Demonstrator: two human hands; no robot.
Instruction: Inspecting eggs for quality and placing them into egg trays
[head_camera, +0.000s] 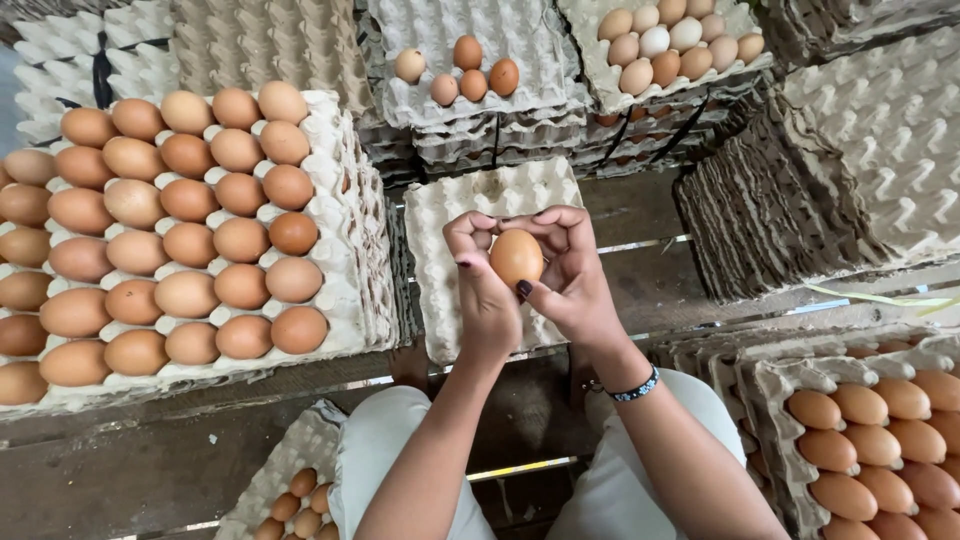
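Both my hands hold one brown egg (515, 256) over an empty grey egg tray (450, 215) in front of me. My left hand (482, 290) cups the egg from the left, its fingers curled over the top. My right hand (570, 270) wraps it from the right, a dark beaded bracelet (634, 388) on that wrist. My knees in pale trousers (385, 440) show below.
A full tray of brown eggs (190, 235) sits at left on a stack. Another filled tray (880, 440) lies at lower right. Far trays hold a few eggs (460, 72) and several mixed eggs (675, 40). Tall stacks of empty trays (800, 190) stand at right. A small tray of eggs (295, 500) rests by my left knee.
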